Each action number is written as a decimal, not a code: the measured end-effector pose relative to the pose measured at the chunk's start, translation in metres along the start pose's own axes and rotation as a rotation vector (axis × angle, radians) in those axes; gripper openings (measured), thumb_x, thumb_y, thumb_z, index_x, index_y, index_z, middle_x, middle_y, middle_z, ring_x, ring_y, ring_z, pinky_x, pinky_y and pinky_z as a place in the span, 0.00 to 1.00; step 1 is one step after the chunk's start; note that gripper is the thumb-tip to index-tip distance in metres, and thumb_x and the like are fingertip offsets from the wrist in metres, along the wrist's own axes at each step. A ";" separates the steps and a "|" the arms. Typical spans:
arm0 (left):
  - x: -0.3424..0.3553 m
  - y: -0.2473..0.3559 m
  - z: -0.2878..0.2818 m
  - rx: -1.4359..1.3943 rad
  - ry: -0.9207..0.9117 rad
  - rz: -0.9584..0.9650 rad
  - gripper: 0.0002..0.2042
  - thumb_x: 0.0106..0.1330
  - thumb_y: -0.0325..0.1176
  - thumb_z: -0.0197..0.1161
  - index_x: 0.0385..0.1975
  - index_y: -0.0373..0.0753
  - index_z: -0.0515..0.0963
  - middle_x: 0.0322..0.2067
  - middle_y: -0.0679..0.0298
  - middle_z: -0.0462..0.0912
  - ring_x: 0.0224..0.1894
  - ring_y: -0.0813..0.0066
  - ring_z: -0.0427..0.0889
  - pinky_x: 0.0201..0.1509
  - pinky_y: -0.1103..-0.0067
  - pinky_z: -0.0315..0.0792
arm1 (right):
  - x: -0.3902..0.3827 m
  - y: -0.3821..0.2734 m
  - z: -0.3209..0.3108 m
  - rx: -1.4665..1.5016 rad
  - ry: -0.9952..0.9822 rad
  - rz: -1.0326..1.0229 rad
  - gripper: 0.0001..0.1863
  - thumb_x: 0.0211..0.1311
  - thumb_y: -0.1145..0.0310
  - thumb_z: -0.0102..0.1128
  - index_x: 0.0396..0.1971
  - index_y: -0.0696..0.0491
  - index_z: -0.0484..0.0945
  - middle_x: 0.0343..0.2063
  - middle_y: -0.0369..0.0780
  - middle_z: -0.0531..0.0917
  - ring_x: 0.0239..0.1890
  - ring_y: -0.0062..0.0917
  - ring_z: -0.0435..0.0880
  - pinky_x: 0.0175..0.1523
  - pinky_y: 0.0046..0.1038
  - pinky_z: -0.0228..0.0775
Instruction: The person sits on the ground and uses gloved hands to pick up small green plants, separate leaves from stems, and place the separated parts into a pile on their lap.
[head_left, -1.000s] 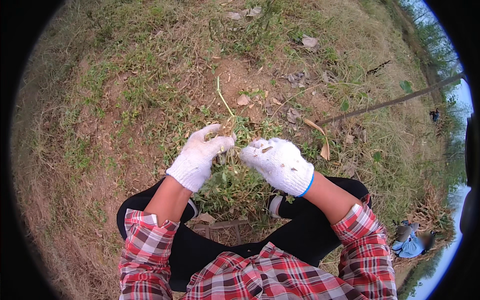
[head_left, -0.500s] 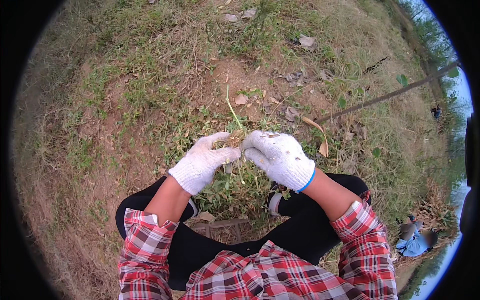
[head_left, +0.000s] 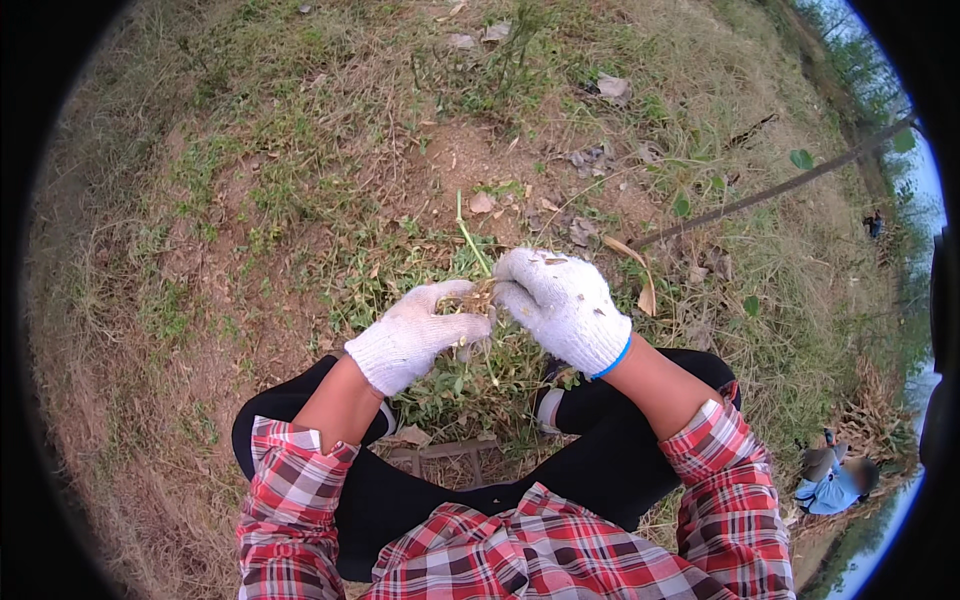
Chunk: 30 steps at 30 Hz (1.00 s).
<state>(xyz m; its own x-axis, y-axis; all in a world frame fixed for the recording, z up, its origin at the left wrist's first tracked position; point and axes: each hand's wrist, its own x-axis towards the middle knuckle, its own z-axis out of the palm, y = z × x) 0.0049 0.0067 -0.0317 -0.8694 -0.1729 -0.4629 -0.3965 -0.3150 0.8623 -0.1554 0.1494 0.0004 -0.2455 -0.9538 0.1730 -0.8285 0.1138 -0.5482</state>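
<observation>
Both of my hands wear white knitted gloves and meet in front of me, above the grass. My left hand [head_left: 420,333] is closed around a small tuft of dry plant bits [head_left: 478,297], thumb and fingers on either side of it. From the other side my right hand [head_left: 562,305] pinches the same tuft, fingers curled down. A pale green plant stem [head_left: 470,236] sticks out of the tuft, away from me. A thinner stem end hangs below the hands. Bits of dry leaf cling to the back of the right glove.
Weeds and cut greenery [head_left: 465,385] lie between my feet. A low wooden stool [head_left: 450,450] is under me. A thin leaning branch [head_left: 780,188] crosses at the right. Dry leaves [head_left: 615,88] dot the bare soil. Another person [head_left: 835,488] in light blue sits far right.
Both hands have shifted slightly, the left one to the right and nearer me. The green stem has come a little lower and tilts more. The hands still grip the tuft.
</observation>
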 end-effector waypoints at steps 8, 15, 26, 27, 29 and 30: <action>0.001 0.008 -0.002 -0.176 0.099 -0.011 0.40 0.62 0.30 0.69 0.68 0.22 0.53 0.38 0.59 0.85 0.33 0.75 0.82 0.38 0.80 0.74 | 0.006 0.027 -0.034 -0.510 -0.043 0.059 0.08 0.59 0.68 0.58 0.38 0.52 0.76 0.30 0.44 0.83 0.33 0.43 0.84 0.39 0.43 0.77; 0.005 0.002 -0.008 -0.168 0.116 -0.010 0.40 0.62 0.30 0.68 0.68 0.21 0.52 0.35 0.60 0.85 0.32 0.76 0.81 0.38 0.81 0.73 | 0.002 0.032 -0.048 -0.252 0.023 0.162 0.16 0.60 0.64 0.62 0.48 0.51 0.78 0.43 0.47 0.82 0.47 0.41 0.82 0.49 0.40 0.76; 0.013 -0.008 -0.008 -0.206 0.218 0.088 0.22 0.62 0.32 0.68 0.54 0.29 0.72 0.35 0.62 0.84 0.33 0.75 0.82 0.43 0.78 0.74 | -0.002 -0.001 0.000 0.334 -0.291 0.276 0.24 0.57 0.63 0.67 0.52 0.56 0.76 0.40 0.48 0.84 0.44 0.38 0.85 0.50 0.36 0.76; 0.014 -0.009 -0.008 -0.232 0.199 0.097 0.21 0.62 0.32 0.68 0.52 0.29 0.73 0.35 0.62 0.84 0.33 0.75 0.82 0.43 0.77 0.74 | -0.003 0.000 0.001 0.341 -0.279 0.273 0.23 0.57 0.64 0.66 0.52 0.56 0.76 0.40 0.48 0.84 0.44 0.39 0.85 0.50 0.36 0.76; 0.012 -0.006 -0.007 -0.282 0.167 0.112 0.17 0.62 0.32 0.68 0.48 0.31 0.76 0.35 0.62 0.84 0.33 0.74 0.82 0.43 0.77 0.74 | -0.003 0.002 0.001 0.345 -0.265 0.274 0.23 0.58 0.66 0.64 0.53 0.55 0.75 0.40 0.49 0.84 0.44 0.39 0.85 0.50 0.36 0.76; 0.012 -0.006 -0.006 -0.284 0.193 0.112 0.19 0.62 0.32 0.68 0.50 0.30 0.74 0.35 0.61 0.84 0.33 0.74 0.82 0.43 0.77 0.74 | -0.002 0.005 -0.001 0.340 -0.262 0.280 0.22 0.58 0.67 0.64 0.54 0.55 0.75 0.41 0.49 0.84 0.44 0.39 0.85 0.50 0.36 0.75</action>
<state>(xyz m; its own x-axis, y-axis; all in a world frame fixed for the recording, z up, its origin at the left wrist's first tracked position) -0.0016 0.0004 -0.0434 -0.8203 -0.3855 -0.4225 -0.1806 -0.5263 0.8309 -0.1591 0.1521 -0.0022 -0.2644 -0.9422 -0.2057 -0.5273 0.3198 -0.7872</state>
